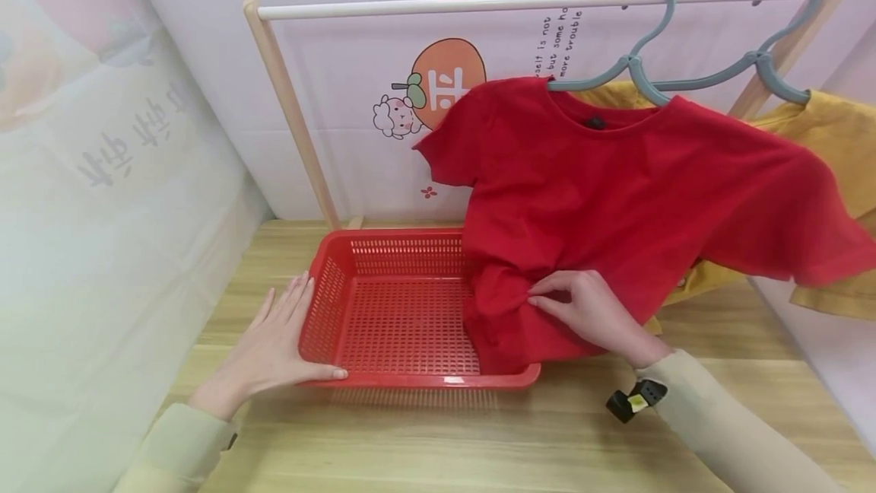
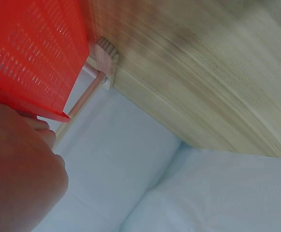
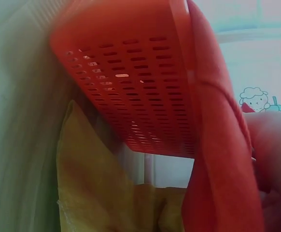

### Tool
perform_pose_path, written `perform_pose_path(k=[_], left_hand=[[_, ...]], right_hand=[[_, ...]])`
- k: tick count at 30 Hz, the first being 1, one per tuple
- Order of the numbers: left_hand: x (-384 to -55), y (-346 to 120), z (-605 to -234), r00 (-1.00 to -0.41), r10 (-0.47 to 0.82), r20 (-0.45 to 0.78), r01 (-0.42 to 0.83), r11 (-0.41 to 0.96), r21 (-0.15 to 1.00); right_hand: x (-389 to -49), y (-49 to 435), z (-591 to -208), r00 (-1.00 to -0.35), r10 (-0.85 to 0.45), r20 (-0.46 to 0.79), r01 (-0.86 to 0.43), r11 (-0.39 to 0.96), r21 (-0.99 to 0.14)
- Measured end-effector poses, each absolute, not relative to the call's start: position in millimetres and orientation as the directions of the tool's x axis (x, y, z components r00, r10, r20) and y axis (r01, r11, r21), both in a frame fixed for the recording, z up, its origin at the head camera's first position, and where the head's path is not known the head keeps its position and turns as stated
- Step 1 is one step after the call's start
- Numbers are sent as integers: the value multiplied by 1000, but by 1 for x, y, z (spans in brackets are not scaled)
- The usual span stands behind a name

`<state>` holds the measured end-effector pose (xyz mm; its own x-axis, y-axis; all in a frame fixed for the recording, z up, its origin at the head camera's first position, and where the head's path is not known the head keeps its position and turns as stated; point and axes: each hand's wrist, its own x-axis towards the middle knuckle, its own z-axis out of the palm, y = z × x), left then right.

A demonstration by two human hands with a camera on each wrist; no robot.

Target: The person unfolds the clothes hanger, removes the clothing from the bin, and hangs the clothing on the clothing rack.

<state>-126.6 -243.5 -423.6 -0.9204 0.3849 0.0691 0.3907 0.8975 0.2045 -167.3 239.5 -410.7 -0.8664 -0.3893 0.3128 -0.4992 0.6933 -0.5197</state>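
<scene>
A red T-shirt (image 1: 588, 173) drapes from a blue-grey hanger (image 1: 633, 63), its lower left part bunched over the right end of a red plastic basket (image 1: 411, 380). Thumb and fingers of my right hand (image 1: 582, 306) pinch a fold of that shirt above the basket. My left hand (image 1: 280, 341) rests on the basket's near left corner, fingers straight along the left rim and thumb on the front rim. In the right wrist view the red cloth (image 3: 217, 121) hangs over the slotted basket wall (image 3: 135, 63).
Behind the red shirt, a yellow garment (image 1: 845, 158) hangs on a second hanger (image 1: 766, 74). The rack has a white rail (image 1: 452, 4) and wooden posts (image 1: 290, 105). The basket stands on a wood-grain table (image 1: 383, 447), with a printed cloth backdrop (image 1: 328, 67) behind.
</scene>
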Motion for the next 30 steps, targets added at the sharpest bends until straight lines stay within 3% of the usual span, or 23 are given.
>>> perform_pose_path(k=[17, 23, 30], left_hand=[[-127, -244, -424, -921, 384, 71, 390, 894, 222], [-127, -244, -424, -920, 385, 68, 391, 894, 218], [-128, -245, -425, -922, 384, 59, 387, 896, 219]], right_hand=[[-171, 286, -384, -881, -282, 380, -444, 770, -459], [-165, 317, -364, -927, -200, 317, -342, 799, -495], [-150, 350, -332, -983, -109, 149, -176, 800, -573]])
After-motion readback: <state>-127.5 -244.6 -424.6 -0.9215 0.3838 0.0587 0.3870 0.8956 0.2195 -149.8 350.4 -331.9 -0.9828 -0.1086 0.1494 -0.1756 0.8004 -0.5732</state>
